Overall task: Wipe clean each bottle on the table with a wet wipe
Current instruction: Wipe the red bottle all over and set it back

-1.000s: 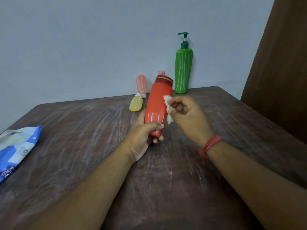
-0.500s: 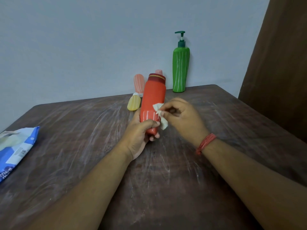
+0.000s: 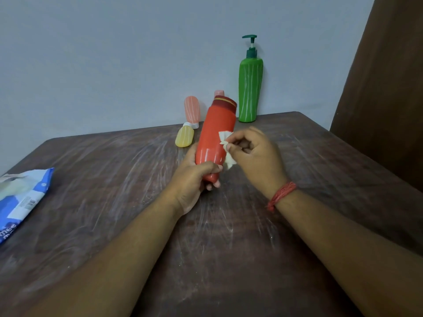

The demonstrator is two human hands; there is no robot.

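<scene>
Red thread bracelet, bare forearms.

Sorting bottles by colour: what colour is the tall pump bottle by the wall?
Green with thin pale stripes; head view.

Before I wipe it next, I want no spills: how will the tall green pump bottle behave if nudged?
The green pump bottle stands tall on a narrow base, so a high push would probably tip it. Its pump head juts out and looks easy to snag. The smooth body may be slippery under a wet wipe.
</scene>
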